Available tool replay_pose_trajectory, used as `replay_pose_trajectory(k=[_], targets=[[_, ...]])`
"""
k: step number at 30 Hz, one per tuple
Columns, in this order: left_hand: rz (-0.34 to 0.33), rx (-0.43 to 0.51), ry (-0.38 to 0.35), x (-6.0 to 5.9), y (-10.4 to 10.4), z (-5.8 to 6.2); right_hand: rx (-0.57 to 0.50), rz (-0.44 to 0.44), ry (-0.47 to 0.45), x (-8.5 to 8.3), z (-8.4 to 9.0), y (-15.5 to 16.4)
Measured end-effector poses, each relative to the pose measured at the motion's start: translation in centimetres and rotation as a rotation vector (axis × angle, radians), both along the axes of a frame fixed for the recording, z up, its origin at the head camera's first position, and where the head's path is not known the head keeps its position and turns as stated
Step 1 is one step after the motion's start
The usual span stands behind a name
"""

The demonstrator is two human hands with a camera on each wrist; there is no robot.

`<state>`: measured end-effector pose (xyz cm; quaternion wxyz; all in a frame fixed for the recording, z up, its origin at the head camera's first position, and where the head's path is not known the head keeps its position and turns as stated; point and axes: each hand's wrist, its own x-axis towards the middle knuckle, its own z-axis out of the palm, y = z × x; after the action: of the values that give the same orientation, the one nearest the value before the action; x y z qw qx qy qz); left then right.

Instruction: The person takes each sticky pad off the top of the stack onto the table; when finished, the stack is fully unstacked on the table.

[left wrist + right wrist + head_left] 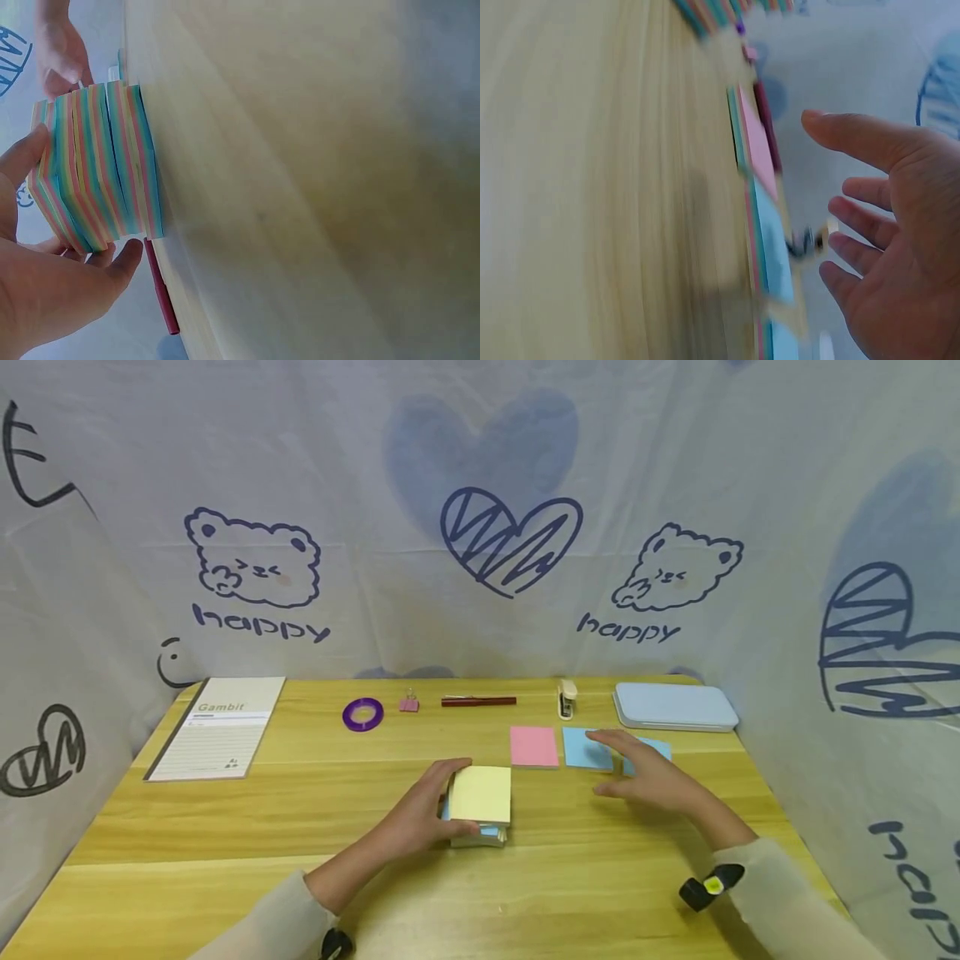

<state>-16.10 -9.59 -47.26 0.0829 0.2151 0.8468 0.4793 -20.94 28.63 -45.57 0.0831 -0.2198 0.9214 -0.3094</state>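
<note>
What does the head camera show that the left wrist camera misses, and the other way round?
Only the head view shows the notepad, purple tape ring, pink binder clip, stapler, pale blue case, and the pink note and blue notes laid out on the table. Only the left wrist view shows the block's striped, many-coloured side. Both show the left hand gripping the sticky note block, the open right hand and the red pen.

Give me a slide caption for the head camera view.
Left hand grips a sticky note block; right hand hovers open over blue notes.
</note>
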Motion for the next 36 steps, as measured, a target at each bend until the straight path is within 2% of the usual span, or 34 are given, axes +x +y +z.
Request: replay_pose_trajectory(k=[3,9,11,16,21,36], targets=[[-0.004,0.021,-0.034,0.0,-0.1,-0.1,-0.022,0.054,-0.017,0.4,0.1,-2.4],[-0.016,0.101,-0.164,0.0,-0.6,-0.4,-0.059,0.159,-0.032,1.3,0.4,-6.7],[-0.017,0.116,-0.181,0.0,-0.8,-0.4,-0.073,0.185,-0.053,1.6,0.6,-8.1],[-0.027,0.111,-0.161,-0.1,-0.9,-0.3,-0.097,0.245,-0.114,1.8,0.8,-11.1],[-0.028,0.070,-0.136,-0.1,-0.9,-0.3,-0.070,0.259,-0.112,2.1,1.1,-12.7],[-0.025,0.016,-0.110,-0.2,-0.9,-0.2,-0.035,0.264,-0.038,2.9,1.0,-13.5]])
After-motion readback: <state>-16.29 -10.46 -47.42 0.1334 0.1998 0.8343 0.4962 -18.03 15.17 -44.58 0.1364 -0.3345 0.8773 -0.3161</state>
